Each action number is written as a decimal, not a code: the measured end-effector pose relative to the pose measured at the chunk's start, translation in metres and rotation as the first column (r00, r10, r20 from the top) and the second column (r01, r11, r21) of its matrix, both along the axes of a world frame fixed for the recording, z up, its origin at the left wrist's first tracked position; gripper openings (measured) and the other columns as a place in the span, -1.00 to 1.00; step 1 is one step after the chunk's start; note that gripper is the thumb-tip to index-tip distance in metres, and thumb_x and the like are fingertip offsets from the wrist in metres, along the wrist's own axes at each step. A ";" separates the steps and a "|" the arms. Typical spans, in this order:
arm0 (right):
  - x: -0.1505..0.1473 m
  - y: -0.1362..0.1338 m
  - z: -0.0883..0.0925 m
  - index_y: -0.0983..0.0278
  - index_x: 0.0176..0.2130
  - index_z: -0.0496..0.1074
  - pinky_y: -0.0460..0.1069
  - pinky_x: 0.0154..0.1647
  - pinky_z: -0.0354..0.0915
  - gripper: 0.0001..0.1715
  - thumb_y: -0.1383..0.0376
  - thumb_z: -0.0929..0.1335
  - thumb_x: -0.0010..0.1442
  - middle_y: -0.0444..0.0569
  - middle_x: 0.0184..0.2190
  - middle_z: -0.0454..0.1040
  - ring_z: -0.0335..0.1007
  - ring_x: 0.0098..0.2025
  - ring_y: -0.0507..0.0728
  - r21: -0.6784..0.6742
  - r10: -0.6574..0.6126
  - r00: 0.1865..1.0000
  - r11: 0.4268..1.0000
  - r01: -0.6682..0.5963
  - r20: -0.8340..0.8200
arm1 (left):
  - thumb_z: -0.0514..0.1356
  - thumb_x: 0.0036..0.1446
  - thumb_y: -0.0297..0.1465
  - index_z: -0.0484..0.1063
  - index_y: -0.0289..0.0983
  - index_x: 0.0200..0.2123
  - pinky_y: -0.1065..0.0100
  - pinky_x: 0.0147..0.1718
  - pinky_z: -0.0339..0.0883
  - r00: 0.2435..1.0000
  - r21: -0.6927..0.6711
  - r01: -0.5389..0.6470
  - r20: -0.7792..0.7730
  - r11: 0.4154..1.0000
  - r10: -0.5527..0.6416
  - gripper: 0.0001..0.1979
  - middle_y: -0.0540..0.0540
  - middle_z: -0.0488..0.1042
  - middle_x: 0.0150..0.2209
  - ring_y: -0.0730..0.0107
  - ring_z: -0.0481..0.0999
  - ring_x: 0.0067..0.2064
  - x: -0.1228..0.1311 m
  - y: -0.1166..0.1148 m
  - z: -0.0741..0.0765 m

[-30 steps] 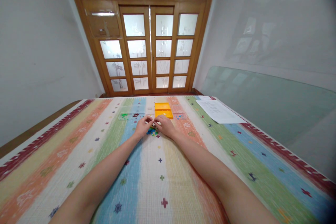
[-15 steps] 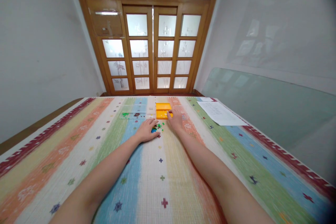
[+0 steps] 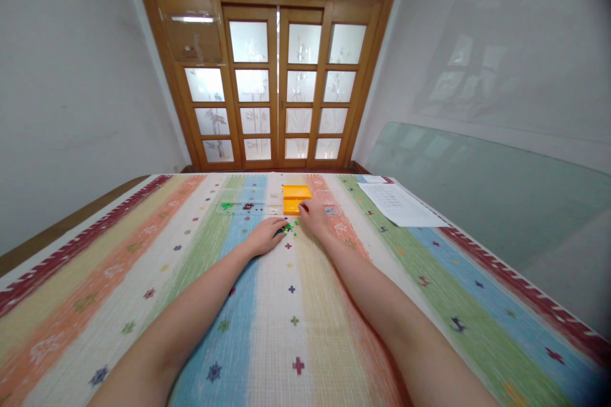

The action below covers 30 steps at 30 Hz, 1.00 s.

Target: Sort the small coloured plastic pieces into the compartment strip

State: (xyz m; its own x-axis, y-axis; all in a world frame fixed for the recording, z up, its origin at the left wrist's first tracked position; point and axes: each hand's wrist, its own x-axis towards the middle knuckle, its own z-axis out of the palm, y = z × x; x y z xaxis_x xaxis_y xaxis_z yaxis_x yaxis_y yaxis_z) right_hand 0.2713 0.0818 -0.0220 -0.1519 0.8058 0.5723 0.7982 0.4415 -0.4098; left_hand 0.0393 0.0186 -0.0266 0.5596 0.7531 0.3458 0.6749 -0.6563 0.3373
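My left hand (image 3: 265, 236) lies low on the cloth with its fingers stretched out, partly covering a small pile of green, dark and blue pieces (image 3: 289, 227). Close to the front right corner of an open yellow box (image 3: 296, 192) is my right hand (image 3: 315, 219). Its fingertips are pressed together, and whatever may be between them is too small to make out. A few pale bits lie inside the yellow box. Clear boxes flank it: one holds green pieces (image 3: 227, 206), another dark red pieces (image 3: 248, 206), and the right one blue pieces (image 3: 330, 210).
A striped tablecloth (image 3: 281, 337) covers the table. White printed sheets (image 3: 396, 203) lie at the right far edge. A pane of glass (image 3: 449, 184) leans by the right wall, and wooden doors (image 3: 277, 89) stand beyond the table.
My right hand has drawn back slightly, left and toward the front edge of the yellow box. My left thumb has moved in closer to the fingers over the pile.
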 end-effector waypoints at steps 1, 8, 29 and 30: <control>-0.002 -0.003 0.003 0.26 -0.16 0.58 -0.02 -0.13 0.22 -0.75 0.30 0.30 0.40 0.01 -0.21 0.61 0.44 -0.18 0.15 -0.058 0.046 0.998 0.997 -0.043 0.044 | 0.15 0.34 -0.36 0.46 -0.19 0.24 0.05 0.36 0.23 1.000 -0.006 0.005 0.001 1.000 -0.005 -0.57 -0.20 0.45 0.28 0.12 0.41 0.30 -0.002 0.002 0.000; 0.003 -0.018 0.017 0.24 -0.07 0.59 -0.07 -0.19 0.19 -0.77 0.30 0.37 0.31 0.01 -0.15 0.63 0.47 -0.17 0.14 -0.289 0.267 0.923 0.939 -0.185 0.276 | 0.19 0.33 -0.32 0.47 -0.19 0.23 0.09 0.35 0.23 1.000 -0.012 -0.017 0.014 1.000 0.017 -0.57 -0.19 0.47 0.26 0.12 0.41 0.30 -0.019 0.010 -0.001; -0.005 -0.012 -0.005 0.30 -0.04 0.56 -0.03 -0.02 0.27 -0.75 0.46 0.35 0.32 0.07 -0.09 0.60 0.46 -0.07 0.15 -0.175 0.351 0.925 0.930 -0.324 0.149 | 0.15 0.34 -0.39 0.60 -0.20 0.04 0.15 0.23 0.33 0.998 -0.020 0.033 0.053 0.999 -0.032 -0.70 -0.14 0.61 0.05 0.17 0.52 0.13 -0.012 0.002 0.011; -0.005 -0.012 -0.005 0.30 -0.05 0.57 -0.03 -0.02 0.27 -0.75 0.45 0.34 0.34 0.08 -0.08 0.60 0.46 -0.06 0.15 -0.173 0.358 0.921 0.927 -0.332 0.155 | 0.15 0.34 -0.39 0.61 -0.20 0.03 0.16 0.22 0.35 0.998 -0.026 0.035 0.059 0.999 -0.033 -0.71 -0.14 0.62 0.04 0.18 0.54 0.11 -0.011 0.001 0.013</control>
